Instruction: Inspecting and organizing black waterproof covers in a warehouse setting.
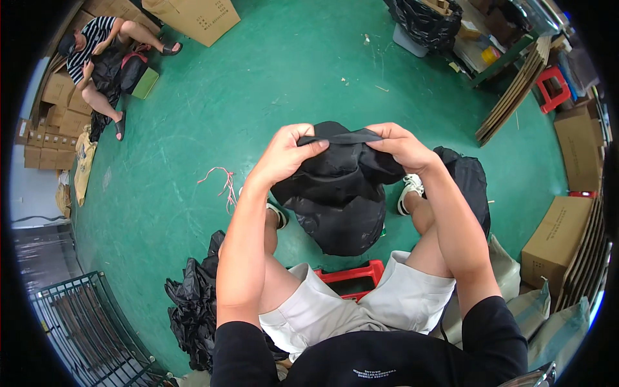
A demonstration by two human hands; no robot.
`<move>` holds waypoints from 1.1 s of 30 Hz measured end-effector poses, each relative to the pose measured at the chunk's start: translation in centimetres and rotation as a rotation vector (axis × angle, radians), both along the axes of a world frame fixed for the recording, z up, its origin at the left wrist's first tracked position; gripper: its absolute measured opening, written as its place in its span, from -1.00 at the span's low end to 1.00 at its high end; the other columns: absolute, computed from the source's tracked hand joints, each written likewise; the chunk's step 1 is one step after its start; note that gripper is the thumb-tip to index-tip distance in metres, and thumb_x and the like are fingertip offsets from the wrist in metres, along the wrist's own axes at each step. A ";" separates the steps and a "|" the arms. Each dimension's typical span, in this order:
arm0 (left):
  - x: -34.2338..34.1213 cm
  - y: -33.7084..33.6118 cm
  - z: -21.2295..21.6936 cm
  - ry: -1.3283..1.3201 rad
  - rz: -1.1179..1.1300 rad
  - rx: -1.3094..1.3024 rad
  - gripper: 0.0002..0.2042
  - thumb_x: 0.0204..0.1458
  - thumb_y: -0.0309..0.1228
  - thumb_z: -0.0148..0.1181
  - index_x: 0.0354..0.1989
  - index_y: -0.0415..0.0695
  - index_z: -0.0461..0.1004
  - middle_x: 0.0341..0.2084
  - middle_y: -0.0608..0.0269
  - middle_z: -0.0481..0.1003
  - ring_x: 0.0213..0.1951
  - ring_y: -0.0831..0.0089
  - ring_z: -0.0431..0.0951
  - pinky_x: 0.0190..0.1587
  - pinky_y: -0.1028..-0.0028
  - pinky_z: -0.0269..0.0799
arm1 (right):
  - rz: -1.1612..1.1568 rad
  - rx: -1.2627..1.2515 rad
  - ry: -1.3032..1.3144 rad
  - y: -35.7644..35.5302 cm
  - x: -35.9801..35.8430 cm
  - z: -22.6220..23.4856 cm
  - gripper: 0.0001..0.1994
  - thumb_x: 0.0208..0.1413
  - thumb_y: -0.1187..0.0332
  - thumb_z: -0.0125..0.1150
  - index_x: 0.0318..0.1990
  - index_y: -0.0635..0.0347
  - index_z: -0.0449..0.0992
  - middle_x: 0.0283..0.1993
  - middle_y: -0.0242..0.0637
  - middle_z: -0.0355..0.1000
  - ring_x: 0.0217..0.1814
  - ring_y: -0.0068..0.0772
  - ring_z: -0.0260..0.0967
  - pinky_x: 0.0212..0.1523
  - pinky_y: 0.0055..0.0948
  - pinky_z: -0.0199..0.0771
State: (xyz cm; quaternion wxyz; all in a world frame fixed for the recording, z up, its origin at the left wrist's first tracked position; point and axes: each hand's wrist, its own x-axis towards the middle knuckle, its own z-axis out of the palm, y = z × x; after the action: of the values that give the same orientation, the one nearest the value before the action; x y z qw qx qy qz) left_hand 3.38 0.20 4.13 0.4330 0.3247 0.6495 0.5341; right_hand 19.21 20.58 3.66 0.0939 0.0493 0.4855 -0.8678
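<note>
Both of my hands grip a piece of black fabric (335, 169) in front of my knees. Its strip-like top edge is stretched between them. My left hand (287, 153) pinches the left end, thumb on top. At the other end, the fingers of my right hand (401, 147) are closed on the edge. The cloth hangs in loose folds, and its exact kind cannot be made out. Directly below is a rounded, shiny black mass (342, 226); whether it is part of the same piece I cannot tell.
Black plastic bags (196, 303) lie by my left leg, another dark bundle (465, 187) by my right foot. Pink string (227, 187) lies on the green floor. A red stool (353, 274) shows between my thighs. Cartons (556, 242) stand right. A person (97, 51) sits far left.
</note>
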 end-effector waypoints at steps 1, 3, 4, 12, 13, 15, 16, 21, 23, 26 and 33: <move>0.1 0.2 -0.1 -0.018 0.013 0.056 -0.65 0.02 -0.37 0.30 -0.62 -0.04 0.20 -0.61 0.59 0.24 -0.54 0.74 0.14 -0.49 0.58 0.05 | -0.001 0.003 -0.003 0.0 0.3 -0.2 -0.74 0.20 0.49 0.01 -0.02 0.47 0.43 -0.11 -0.24 0.51 -0.15 -0.57 0.46 -0.03 -0.57 0.43; 0.1 0.3 -0.1 -0.039 0.027 0.113 -0.58 0.03 -0.35 0.29 -0.65 -0.01 0.10 -0.64 0.60 0.17 -0.54 0.74 0.06 -0.51 0.56 -0.04 | 0.016 -0.185 -0.083 0.5 0.9 -1.0 -0.72 0.23 0.39 0.07 -0.03 0.44 0.44 -0.13 -0.24 0.52 -0.17 -0.54 0.48 -0.03 -0.56 0.44; 0.0 0.1 0.1 -0.042 0.010 0.167 -0.58 0.04 -0.35 0.29 -0.65 -0.01 0.10 -0.64 0.61 0.16 -0.54 0.74 0.05 -0.51 0.57 -0.05 | 0.038 -0.116 -0.060 0.7 1.1 -0.8 -0.70 0.22 0.33 0.09 -0.05 0.43 0.45 -0.16 -0.25 0.53 -0.19 -0.56 0.48 -0.06 -0.54 0.45; -0.2 -0.8 0.7 -0.474 -0.032 0.287 -0.65 0.03 -0.39 0.28 -0.61 0.03 0.15 -0.65 0.59 0.19 -0.55 0.77 0.13 -0.53 0.61 0.01 | 0.164 -0.546 0.308 1.0 1.8 -2.4 -0.32 -0.31 0.42 0.48 0.01 0.64 0.35 -0.04 0.05 0.48 0.01 -0.19 0.48 0.14 -0.38 0.37; 0.0 -0.6 0.6 -0.523 0.015 0.326 -0.67 0.04 -0.38 0.27 -0.59 0.02 0.17 -0.64 0.58 0.19 -0.56 0.76 0.13 -0.54 0.60 0.02 | 0.166 -0.549 0.306 0.6 1.6 -2.2 -0.32 -0.31 0.42 0.48 0.01 0.64 0.35 -0.04 0.05 0.48 0.01 -0.19 0.48 0.14 -0.38 0.37; 0.3 -0.2 0.6 -0.565 0.065 0.319 -0.71 0.05 -0.38 0.26 -0.56 0.00 0.22 -0.62 0.57 0.25 -0.55 0.76 0.19 -0.50 0.61 0.11 | 0.039 -0.503 0.229 -0.2 1.6 -1.2 -0.33 -0.34 0.49 0.41 0.03 0.63 0.34 -0.02 0.09 0.47 0.03 -0.16 0.47 0.15 -0.35 0.36; 0.5 0.0 0.7 -0.604 0.112 0.313 -0.75 0.06 -0.39 0.26 -0.54 -0.01 0.26 -0.60 0.57 0.30 -0.53 0.76 0.25 -0.47 0.62 0.19 | 0.011 -0.440 0.184 -0.4 1.6 -0.2 -0.49 -0.23 0.53 0.31 -0.01 0.52 0.41 -0.05 -0.07 0.50 -0.03 -0.32 0.48 0.09 -0.43 0.39; -1.4 -1.1 -0.2 -0.638 0.028 0.438 -0.86 0.07 -0.38 0.25 -0.41 -0.08 0.39 -0.50 0.49 0.43 -0.46 0.71 0.40 -0.38 0.60 0.35 | 0.131 0.389 -0.178 -0.1 -0.2 0.1 -0.84 0.17 0.45 0.04 -0.18 0.29 0.52 -0.25 -0.51 0.47 -0.25 -0.68 0.33 -0.16 -0.57 0.37; -1.0 -1.6 0.6 -0.437 0.218 0.213 -0.85 0.06 -0.36 0.27 -0.33 -0.14 0.44 -0.46 0.44 0.47 -0.42 0.64 0.45 -0.33 0.57 0.39 | 0.010 0.512 -0.155 -0.2 -0.6 -1.2 -0.83 0.22 0.38 0.04 -0.18 0.28 0.51 -0.27 -0.52 0.46 -0.23 -0.68 0.31 -0.18 -0.58 0.35; -0.9 -0.8 0.3 -0.488 0.361 0.188 -0.83 0.06 -0.37 0.26 -0.30 -0.19 0.46 -0.42 0.38 0.50 -0.37 0.61 0.47 -0.27 0.53 0.41 | -0.184 0.306 -0.071 0.5 0.4 -0.6 -0.82 0.22 0.36 0.09 -0.19 0.31 0.51 -0.24 -0.45 0.48 -0.19 -0.66 0.34 -0.11 -0.56 0.37; -0.9 0.4 -1.8 -0.385 0.352 0.276 -0.73 0.08 -0.32 0.27 -0.55 -0.03 0.29 -0.60 0.56 0.33 -0.50 0.75 0.29 -0.44 0.60 0.24 | -0.245 -0.127 -0.041 0.9 1.3 1.1 -0.77 -0.06 0.42 0.33 -0.26 0.27 0.46 -0.27 -0.37 0.50 -0.27 -0.57 0.45 -0.14 -0.56 0.47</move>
State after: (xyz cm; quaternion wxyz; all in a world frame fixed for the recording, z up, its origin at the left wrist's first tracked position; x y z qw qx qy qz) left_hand 2.47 0.59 2.29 0.4008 0.1556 0.5227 0.7362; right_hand 20.53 21.51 4.81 0.0002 0.1197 0.4180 -0.9005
